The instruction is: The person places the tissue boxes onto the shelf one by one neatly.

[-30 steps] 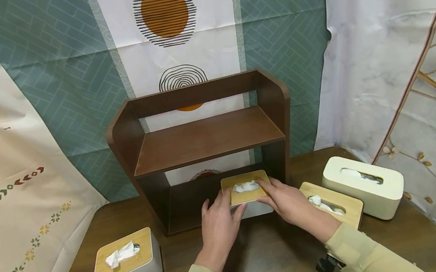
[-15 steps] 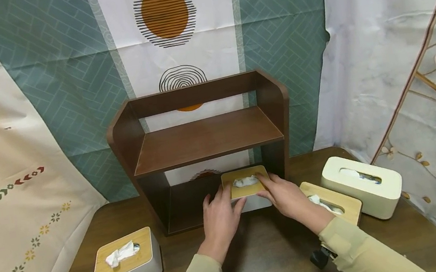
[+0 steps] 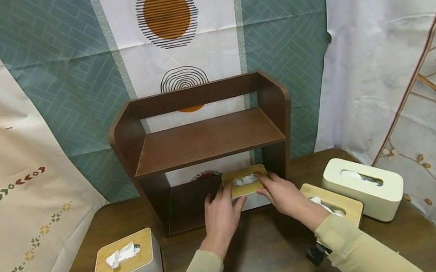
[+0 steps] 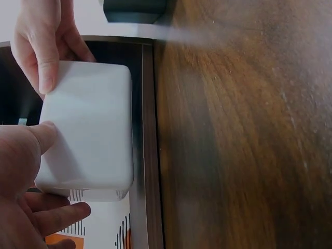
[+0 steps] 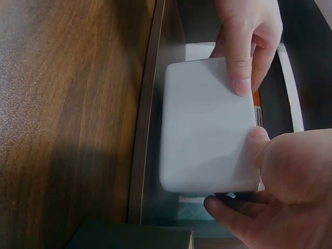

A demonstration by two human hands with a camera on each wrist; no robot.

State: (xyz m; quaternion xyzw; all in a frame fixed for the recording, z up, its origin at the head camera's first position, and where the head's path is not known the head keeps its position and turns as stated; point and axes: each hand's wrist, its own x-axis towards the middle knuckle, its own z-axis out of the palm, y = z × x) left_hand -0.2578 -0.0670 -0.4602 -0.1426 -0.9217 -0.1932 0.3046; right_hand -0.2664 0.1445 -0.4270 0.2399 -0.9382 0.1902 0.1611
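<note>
A white tissue box with a wooden lid and a tuft of tissue is in the right part of the lower compartment of a dark brown shelf. My left hand grips its left end, the thumb on the white front. On the opposite end my right hand holds it the same way. Both wrist views show the plain white front of the tissue box between the two thumbs, close to the shelf's bottom board. The fingertips behind the box are partly hidden.
A second wood-lidded tissue box stands on the table at the left. To the right are a tissue box with a light wooden top, partly behind my right forearm, and a long cream tissue box. Patterned cloths hang behind.
Both hands have moved the white tissue box a little farther back into the lower compartment. The other tissue boxes and the shelf have stayed where they were.
</note>
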